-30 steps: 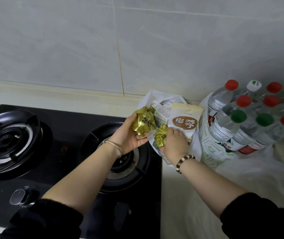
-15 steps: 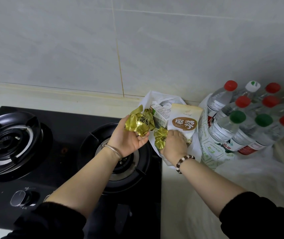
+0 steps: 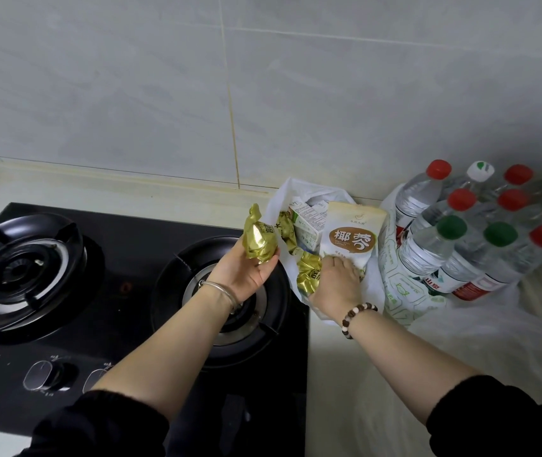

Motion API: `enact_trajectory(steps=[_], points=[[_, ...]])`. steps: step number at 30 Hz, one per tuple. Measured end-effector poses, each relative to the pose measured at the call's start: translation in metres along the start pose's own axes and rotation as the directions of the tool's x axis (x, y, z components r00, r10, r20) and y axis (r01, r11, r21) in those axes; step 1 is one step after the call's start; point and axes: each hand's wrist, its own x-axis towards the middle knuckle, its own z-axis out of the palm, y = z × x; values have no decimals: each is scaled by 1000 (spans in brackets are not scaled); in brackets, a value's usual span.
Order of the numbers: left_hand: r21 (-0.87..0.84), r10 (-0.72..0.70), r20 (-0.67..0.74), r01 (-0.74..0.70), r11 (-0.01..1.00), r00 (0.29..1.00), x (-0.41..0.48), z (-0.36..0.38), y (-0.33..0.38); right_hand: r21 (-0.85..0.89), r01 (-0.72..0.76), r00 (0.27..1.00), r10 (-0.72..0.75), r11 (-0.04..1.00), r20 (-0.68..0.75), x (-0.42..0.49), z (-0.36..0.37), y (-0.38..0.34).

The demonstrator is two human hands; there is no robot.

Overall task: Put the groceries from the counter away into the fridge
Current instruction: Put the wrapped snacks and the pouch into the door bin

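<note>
Left hand (image 3: 246,275) clamped on a gold packet (image 3: 260,240) above the burner (image 3: 226,291); right hand (image 3: 337,282) closing on a second gold packet (image 3: 309,275) in the white bag (image 3: 299,192) at 1 o'clock on the worktop (image 3: 345,374). Risks: slippery foil dropping onto the burner, or the tall pouch (image 3: 350,239) toppling, dragged by the bag.

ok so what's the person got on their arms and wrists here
Both arms wear black sleeves pushed up toward the elbows, leaving the forearms bare. The left hand has a thin silver bangle at the wrist. The right hand has a beaded bracelet of dark brown and pale beads. No rings or gloves show.
</note>
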Motion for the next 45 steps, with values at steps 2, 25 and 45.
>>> enact_trajectory(steps=[2,25,45], points=[[11,3,-20,-2,1000,1000,0,-1,-1,-2,-7,1000,7,1000,11,0,0,3],[50,0,-26,1,999,1000,-36,13,-10,758,-117,983,182,642,-2,-37,-83,1],[57,375,-171,-371,927,911,-237,-27,-15,721,220,971,-221,657,-95,-160,-125,-102]])
